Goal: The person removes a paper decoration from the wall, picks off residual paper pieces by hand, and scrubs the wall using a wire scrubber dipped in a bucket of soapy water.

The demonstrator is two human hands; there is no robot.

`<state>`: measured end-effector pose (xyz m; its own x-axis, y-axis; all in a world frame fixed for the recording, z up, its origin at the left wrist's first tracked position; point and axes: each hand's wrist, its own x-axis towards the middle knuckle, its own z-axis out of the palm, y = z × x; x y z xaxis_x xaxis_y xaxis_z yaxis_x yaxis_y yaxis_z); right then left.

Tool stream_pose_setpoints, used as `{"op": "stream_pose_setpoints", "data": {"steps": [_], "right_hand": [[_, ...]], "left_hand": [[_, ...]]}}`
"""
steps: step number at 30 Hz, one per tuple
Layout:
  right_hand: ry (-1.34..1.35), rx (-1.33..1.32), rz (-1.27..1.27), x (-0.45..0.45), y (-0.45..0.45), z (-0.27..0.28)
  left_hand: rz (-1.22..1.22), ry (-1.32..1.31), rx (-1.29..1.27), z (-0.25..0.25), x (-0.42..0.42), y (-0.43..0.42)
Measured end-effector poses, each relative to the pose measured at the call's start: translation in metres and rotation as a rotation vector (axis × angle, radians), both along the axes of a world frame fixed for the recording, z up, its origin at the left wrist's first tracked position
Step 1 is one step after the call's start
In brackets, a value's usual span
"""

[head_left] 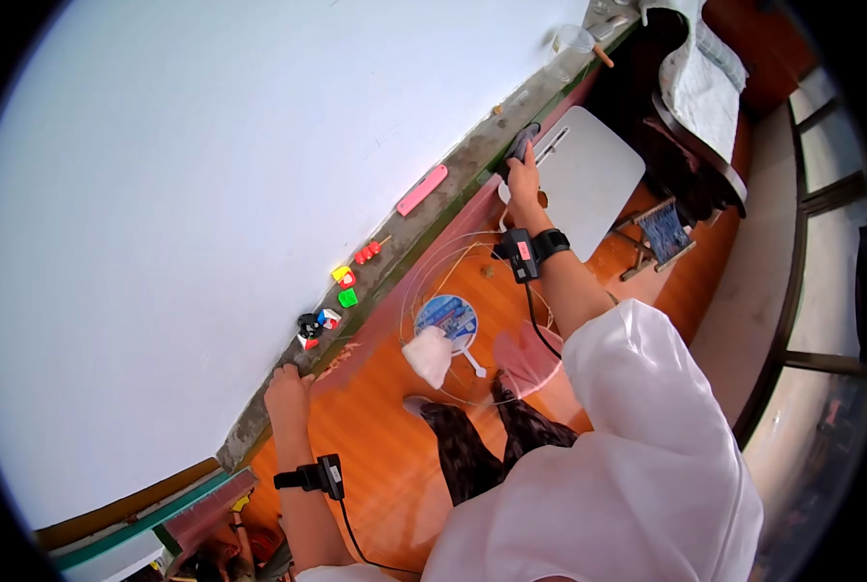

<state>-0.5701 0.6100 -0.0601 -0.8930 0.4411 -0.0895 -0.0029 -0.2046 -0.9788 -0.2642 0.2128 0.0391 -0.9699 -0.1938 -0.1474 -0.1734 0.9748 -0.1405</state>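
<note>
My right hand [524,186], wearing a wrist strap with a small black device [519,254], is closed around a dark grey, soft-looking thing [521,145] at the edge of the long ledge. What exactly it is cannot be made out. My left hand [289,396] rests at the lower end of the ledge [249,432] with its fingers bent; anything under them is hidden. Just above that hand lie a black, red and white toy [311,327], a green block [348,298] and a yellow-and-red block [343,277]. Red beads on a stick [368,253] lie further along.
A pink slim case [422,190] and a clear cup [574,41] are on the ledge. Below stand a pale tabletop [594,179], a folding stool [661,235] and a pink bin [529,361]. A blue round fan [448,318] lies near a white bag [429,357]. Another person's arm [243,541] shows lower left.
</note>
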Motion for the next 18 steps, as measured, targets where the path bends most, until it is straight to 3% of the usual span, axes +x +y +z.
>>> {"op": "stream_pose_setpoints", "data": {"steps": [2, 4, 7, 9, 10, 13, 16, 17, 18], "right_hand": [[-0.124, -0.046, 0.061, 0.031, -0.021, 0.026], [-0.084, 0.331, 0.116, 0.066, -0.051, 0.01], [-0.124, 0.17, 0.253, 0.093, -0.068, 0.004], [-0.059, 0.275, 0.108, 0.057, -0.044, 0.007], [-0.072, 0.121, 0.081, 0.036, -0.025, 0.012], [-0.111, 0.141, 0.045, -0.015, 0.03, 0.025], [-0.06, -0.078, 0.047, -0.011, 0.012, 0.006], [-0.061, 0.214, 0.016, -0.012, 0.001, -0.03], [-0.052, 0.192, 0.0, 0.02, -0.027, -0.01]], "left_hand": [[0.007, -0.013, 0.017, 0.001, 0.0, 0.001], [-0.009, -0.016, 0.002, 0.003, -0.003, 0.002], [0.0, -0.054, -0.014, 0.006, 0.002, 0.006], [-0.009, -0.05, -0.025, 0.005, -0.001, 0.006], [-0.017, -0.054, -0.032, 0.008, -0.002, 0.008], [-0.003, -0.077, -0.042, 0.006, -0.002, 0.008], [-0.031, -0.056, -0.05, 0.006, -0.003, 0.005], [-0.038, -0.052, -0.047, 0.006, -0.003, 0.004], [-0.045, -0.05, -0.042, 0.005, -0.002, 0.005]]}}
